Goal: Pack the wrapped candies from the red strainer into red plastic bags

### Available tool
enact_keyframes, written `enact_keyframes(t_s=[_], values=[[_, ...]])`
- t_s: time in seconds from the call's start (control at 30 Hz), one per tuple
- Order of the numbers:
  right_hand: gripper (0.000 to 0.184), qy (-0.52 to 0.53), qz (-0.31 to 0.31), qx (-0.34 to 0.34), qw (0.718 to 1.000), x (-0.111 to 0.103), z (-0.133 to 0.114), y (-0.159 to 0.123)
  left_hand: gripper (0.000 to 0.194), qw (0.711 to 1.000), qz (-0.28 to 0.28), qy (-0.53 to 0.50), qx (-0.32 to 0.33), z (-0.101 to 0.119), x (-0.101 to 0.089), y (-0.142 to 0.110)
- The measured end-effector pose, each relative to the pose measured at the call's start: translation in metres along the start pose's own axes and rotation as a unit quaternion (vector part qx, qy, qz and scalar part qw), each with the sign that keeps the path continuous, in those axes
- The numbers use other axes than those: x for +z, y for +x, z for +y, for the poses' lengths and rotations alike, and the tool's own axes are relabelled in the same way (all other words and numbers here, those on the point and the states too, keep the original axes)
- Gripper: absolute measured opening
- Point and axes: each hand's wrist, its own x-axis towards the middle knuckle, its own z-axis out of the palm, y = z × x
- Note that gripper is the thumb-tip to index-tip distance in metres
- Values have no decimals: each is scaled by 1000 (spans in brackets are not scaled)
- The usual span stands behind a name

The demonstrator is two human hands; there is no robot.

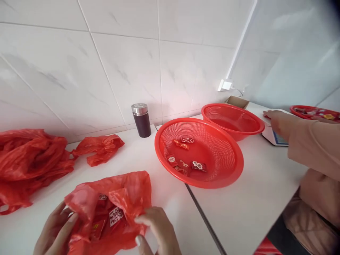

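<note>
Head view: both hands' fingers (148,221) grip the red bag (111,209) of sweets.

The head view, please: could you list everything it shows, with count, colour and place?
plastic bag: one, red, front of table, holding red packets
loose bags: a pile plus one apart, red, left by wall
flask: one, dark with silver cap, by wall
near basket: one, red mesh, centre, several red packets inside
far basket: one, red, behind it
scale: one, white, right
co-worker's hand: one, on scale
table: white
left hand: grips bag's left edge
right hand: fingers pinch bag's right edge
</note>
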Motion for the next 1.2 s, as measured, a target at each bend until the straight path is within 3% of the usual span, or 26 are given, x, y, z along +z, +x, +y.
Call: enact_keyframes(t_s=[0.17,0.33,0.5,0.6,0.7,0.8,0.93,1.0,1.1,1.2], values=[[38,43,13,38,998,-1,-2,-3,54,991,-44,-106,-73,20,2,-8],[33,27,16,50,998,-19,-8,6,55,974,-37,-195,-110,29,-21,-35],[33,-5,12,9,1000,-31,-25,25,39,975,-58,-161,-141,47,-38,-67],[31,-52,25,-8,998,-24,-32,42,31,980,-60,-165,-89,61,-47,-70],[43,-173,-37,-30,984,-14,-32,63,27,977,-87,-192,-17,73,-56,-65],[22,-246,-107,-22,963,-15,-40,87,25,970,-104,-218,24,88,-62,-55],[14,-156,-18,-44,987,-32,-79,131,13,948,-22,-277,152,128,-67,-35],[13,-115,14,-61,991,-40,-103,155,12,947,-34,-263,180,152,-69,-28],[12,-114,-31,-29,993,-47,-133,182,18,948,-57,-231,210,180,-75,-23],[15,-103,-25,-32,994,-50,-149,190,22,957,-47,-184,219,190,-83,-21]])
